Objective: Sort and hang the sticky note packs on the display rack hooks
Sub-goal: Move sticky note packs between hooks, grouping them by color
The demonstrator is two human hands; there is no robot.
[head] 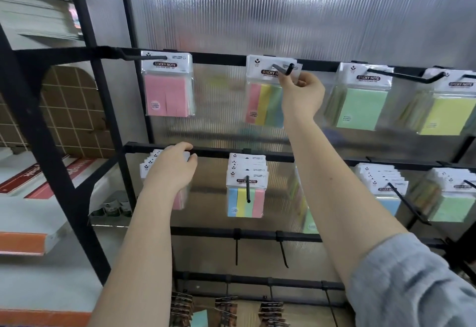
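Hanging upright, striped pack (262, 103) meets right hand (302, 94).

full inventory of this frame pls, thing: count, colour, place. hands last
pink pack: one, pink notes, top rail, far left hook
striped pack: one, pink, yellow and green stripes, top rail, second hook
green pack: one, green, top rail, third hook
yellow pack: one, yellow, top rail, right edge
striped stack: several, blue, yellow, green and pink, middle rail, centre hook
blue stack: several, front one blue, middle rail, right
bare hooks: two, black, third rail
display rack: one, black frame
left hand: grips a stack of packs at the middle rail's left end
right hand: pinches the striped pack's header at its hook
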